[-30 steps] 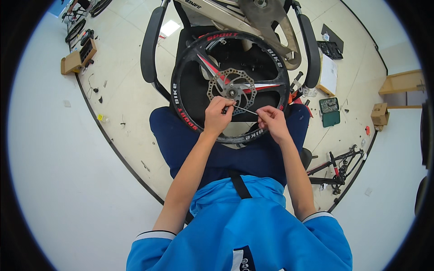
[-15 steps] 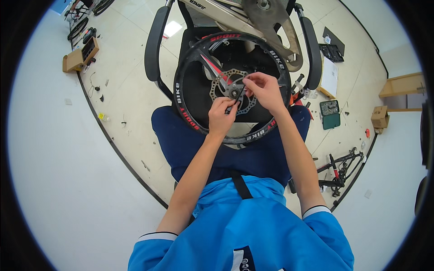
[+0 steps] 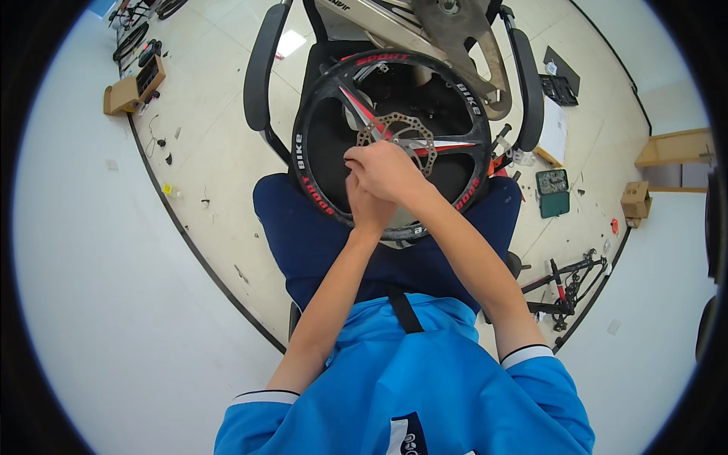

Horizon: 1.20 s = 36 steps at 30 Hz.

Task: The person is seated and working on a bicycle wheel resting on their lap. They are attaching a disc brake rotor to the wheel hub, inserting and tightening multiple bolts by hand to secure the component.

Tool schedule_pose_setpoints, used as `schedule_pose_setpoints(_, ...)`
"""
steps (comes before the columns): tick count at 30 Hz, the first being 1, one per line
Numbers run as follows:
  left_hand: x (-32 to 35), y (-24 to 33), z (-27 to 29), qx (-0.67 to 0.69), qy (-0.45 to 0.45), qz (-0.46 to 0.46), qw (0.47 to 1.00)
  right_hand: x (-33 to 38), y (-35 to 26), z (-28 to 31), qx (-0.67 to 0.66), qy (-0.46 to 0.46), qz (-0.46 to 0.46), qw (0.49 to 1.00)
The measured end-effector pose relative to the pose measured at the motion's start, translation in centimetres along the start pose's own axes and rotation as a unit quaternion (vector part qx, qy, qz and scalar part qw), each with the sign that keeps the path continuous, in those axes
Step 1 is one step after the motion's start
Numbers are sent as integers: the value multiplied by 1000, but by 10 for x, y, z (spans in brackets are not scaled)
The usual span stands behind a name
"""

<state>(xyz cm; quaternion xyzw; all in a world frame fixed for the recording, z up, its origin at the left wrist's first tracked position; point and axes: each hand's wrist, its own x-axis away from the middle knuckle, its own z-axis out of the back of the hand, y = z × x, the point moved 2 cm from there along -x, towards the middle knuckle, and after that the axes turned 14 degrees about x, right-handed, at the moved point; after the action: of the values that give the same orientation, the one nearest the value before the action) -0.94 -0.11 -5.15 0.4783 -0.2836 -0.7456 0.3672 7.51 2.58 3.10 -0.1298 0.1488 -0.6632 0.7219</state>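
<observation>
A small black bicycle wheel (image 3: 302,129) with red and white spokes lies flat across a black chair seat and my thighs. Its perforated metal brake disc (image 3: 427,136) surrounds the hub, which is mostly covered by my hands. My right hand (image 3: 387,171) crosses over the left at the disc's near-left side, its fingers closed in a pinch. What they hold, if anything, cannot be made out. Below it, my left hand (image 3: 368,206) points up toward the hub; its fingers are hidden behind the right hand.
A beige bicycle frame (image 3: 379,26) rests across the chair beyond the wheel, between two black armrests (image 3: 258,83) (image 3: 525,91). An open green case (image 3: 553,193), a cardboard box (image 3: 635,199) and a black bicycle frame (image 3: 561,296) lie on the floor at right. Another open box (image 3: 135,91) stands far left.
My right hand has moved left from the disc's right side and now covers my left fingers. The thin dark rod between my hands is no longer visible. The wheel's spokes have turned slightly.
</observation>
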Motion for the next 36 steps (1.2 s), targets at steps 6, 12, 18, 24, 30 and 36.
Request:
schedule_pose_setpoints(6,29,-19,53,-21,31,8,999,21,-8,-12,-56,15,23,998)
schedule_pose_setpoints(12,-13,-18,81,23,56,105,993,36,-12,-15,-9,-4,45,999)
schedule_pose_setpoints(18,-20,-2,77,131,-47,141,980,76,-3,17,-263,188,-69,944)
schedule_pose_setpoints(24,1,42,48,212,-148,118,959,125,41,9,-661,166,-261,683)
schedule_pose_setpoints(30,17,46,46,232,-174,146,946,125,60,-13,-679,137,-298,657)
schedule_pose_setpoints(36,3,28,59,140,-103,64,983,130,74,-16,-617,38,-287,732)
